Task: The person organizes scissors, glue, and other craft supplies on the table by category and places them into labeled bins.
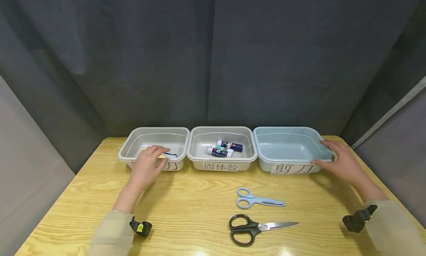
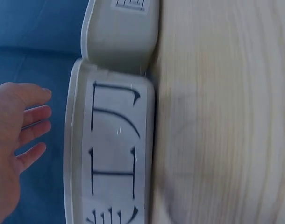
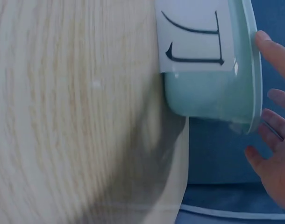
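My left hand hovers over the front of the left grey bin, fingers loosely bent and holding nothing. In that bin lies a thin dark-blue item with something yellow and pale, mostly hidden by the hand. At the right end of the pale blue bin, my right hand spreads its thumb and fingers around the corner. Its thumb touches the front rim in the right wrist view, with the other fingers extended beside the end wall. No contents show in this blue bin.
Between them stands a grey bin holding several glue sticks. On the wooden table lie light-blue scissors and, nearer, black-handled scissors. Labels mark the bin fronts. A dark curtain hangs behind.
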Tool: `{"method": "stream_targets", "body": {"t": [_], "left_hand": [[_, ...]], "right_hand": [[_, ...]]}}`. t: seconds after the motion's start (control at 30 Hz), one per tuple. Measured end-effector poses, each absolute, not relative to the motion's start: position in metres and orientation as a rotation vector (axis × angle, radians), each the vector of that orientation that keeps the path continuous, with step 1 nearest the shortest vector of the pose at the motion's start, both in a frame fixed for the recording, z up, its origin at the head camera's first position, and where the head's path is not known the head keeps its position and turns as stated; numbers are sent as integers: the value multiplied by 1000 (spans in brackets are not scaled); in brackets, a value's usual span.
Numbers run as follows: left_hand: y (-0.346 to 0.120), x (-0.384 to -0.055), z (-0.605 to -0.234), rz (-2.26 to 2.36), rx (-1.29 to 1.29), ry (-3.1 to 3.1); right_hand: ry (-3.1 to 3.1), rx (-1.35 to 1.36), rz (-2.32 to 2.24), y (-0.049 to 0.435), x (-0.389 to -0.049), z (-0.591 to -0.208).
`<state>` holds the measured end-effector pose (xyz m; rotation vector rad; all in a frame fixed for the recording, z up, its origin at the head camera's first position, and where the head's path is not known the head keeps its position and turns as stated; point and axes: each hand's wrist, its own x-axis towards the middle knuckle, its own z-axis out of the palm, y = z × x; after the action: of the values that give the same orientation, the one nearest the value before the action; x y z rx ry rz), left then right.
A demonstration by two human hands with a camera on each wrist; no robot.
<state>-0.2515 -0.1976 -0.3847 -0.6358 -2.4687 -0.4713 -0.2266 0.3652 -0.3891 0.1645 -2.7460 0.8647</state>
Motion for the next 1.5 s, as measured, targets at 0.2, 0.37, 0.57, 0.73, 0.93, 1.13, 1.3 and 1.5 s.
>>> {"method": "stream_targets", "body": {"t": [0.2,0.37,0.57,0.73,0.93,1.13,1.3,1.5], "left_hand": [[-174,-245,-386,-404,-736,-2451],[-153,-239,-387,-370,-816,-2474],[-126,-229,-386,-320,-935,-2503],[-107,-223,-386,-325,-1027,-2520],[-85,-221,-391,-393,-1098,-2572],[-62,-217,-396,-339,-1219,-2686],[-41,-214,-398,-292,-1296,-2741],[-22,-213,-402,-271,-1318,-2777]], "right_hand": [[-2775,33,930,374,-222,-394],[-2824,28,1020,380,-222,-400],[-2859,14,1198,383,-223,-404],[-2872,26,1234,385,-223,-406],[-2849,69,1257,387,-222,-405],[-2840,64,1228,389,-224,-405],[-2809,52,1239,392,-226,-410],[-2770,36,1260,398,-230,-418]]}}
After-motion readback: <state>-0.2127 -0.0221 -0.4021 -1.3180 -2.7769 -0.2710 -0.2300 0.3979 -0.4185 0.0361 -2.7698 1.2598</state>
